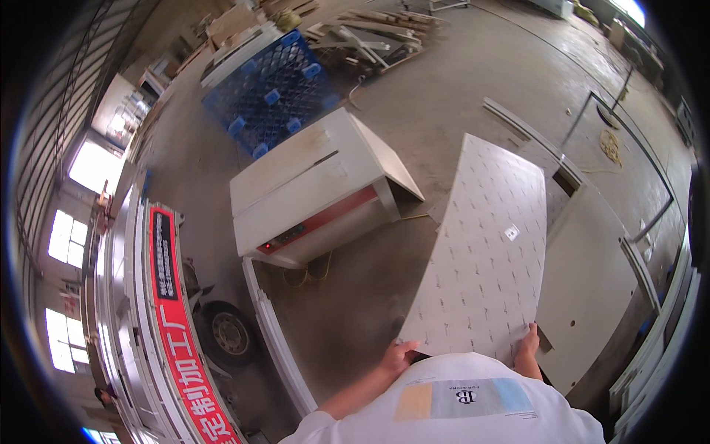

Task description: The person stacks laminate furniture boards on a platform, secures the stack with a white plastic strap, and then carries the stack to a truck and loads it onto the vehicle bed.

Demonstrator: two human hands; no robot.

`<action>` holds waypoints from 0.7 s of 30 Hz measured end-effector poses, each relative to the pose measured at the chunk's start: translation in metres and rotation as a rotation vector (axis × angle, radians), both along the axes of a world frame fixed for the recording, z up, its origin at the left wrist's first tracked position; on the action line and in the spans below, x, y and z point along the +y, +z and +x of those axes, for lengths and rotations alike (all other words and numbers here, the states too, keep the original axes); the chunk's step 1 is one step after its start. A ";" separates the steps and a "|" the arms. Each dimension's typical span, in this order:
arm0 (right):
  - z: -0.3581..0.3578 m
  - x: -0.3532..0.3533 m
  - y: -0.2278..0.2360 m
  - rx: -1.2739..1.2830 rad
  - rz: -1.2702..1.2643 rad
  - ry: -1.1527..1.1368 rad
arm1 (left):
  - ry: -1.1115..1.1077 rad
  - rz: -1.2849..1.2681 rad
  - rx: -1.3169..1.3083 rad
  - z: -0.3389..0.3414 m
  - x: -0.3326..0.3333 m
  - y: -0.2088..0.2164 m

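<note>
The person wears a white short-sleeved T-shirt [458,403]. Across it runs a printed band of three rectangles [464,399]: pale orange on the left of the band, grey with a small dark emblem in the middle, light blue on the right. Both forearms are bare.

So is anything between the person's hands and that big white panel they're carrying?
Nothing visible. The left hand and right hand both grip the near edge of the white patterned panel directly. Beyond its far end lies bare concrete floor, with the white machine off to the left.
</note>
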State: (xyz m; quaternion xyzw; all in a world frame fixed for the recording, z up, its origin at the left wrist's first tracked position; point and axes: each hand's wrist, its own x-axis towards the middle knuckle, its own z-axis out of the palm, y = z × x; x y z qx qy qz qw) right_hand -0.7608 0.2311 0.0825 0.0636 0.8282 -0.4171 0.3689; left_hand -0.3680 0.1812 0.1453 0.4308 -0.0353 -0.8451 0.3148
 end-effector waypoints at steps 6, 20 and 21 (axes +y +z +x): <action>0.098 -0.141 0.030 0.094 -0.175 0.242 | 0.288 0.058 -0.029 0.090 0.002 -0.048; 0.392 -0.423 -0.007 0.118 -0.103 1.002 | 1.045 0.067 0.098 0.280 -0.147 -0.097; 0.400 -0.425 -0.023 0.119 -0.150 1.028 | 1.013 0.078 0.043 0.290 -0.163 -0.084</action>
